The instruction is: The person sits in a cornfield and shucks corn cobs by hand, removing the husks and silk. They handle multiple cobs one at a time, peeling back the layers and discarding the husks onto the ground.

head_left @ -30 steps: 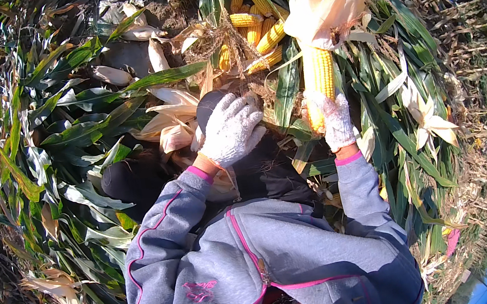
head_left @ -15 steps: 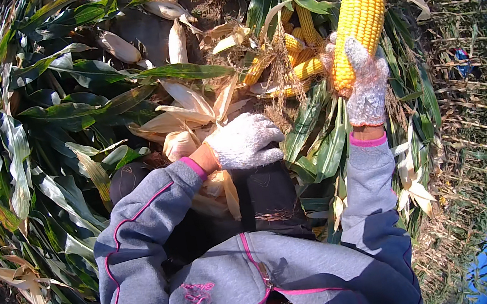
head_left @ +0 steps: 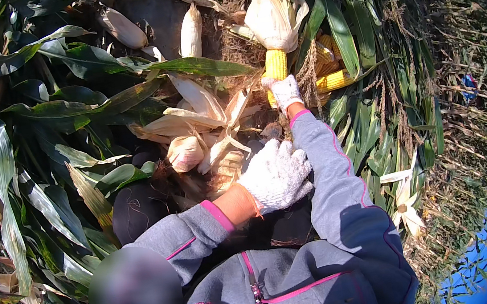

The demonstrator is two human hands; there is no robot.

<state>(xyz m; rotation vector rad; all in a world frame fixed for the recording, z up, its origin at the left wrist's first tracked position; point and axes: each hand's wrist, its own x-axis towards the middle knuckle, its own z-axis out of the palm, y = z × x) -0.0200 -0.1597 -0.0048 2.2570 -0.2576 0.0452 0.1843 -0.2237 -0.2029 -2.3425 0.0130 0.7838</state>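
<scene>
My right hand, in a white knit glove, is wrapped round the bare yellow part of an ear of corn. Pale husk still clings to the far end of that ear, pointing away from me. Closer to my body, my left hand is gloved too, its fingers curled with the back of the hand up; what they hold, if anything, is hidden. Loose pale husks lie just beyond and to the left of it. Husked yellow ears are piled right of my right hand, partly covered by leaves.
Unhusked ears lie on the soil ahead. Long green corn leaves spread on the left, and more stalks and leaves stand along the right. My dark-clad knee is below the husks. Dry stubble covers the far right.
My right hand has swung left and inward with the ear, away from the far right. My left hand has shifted slightly right and nearer my body. The view has tilted a little.
</scene>
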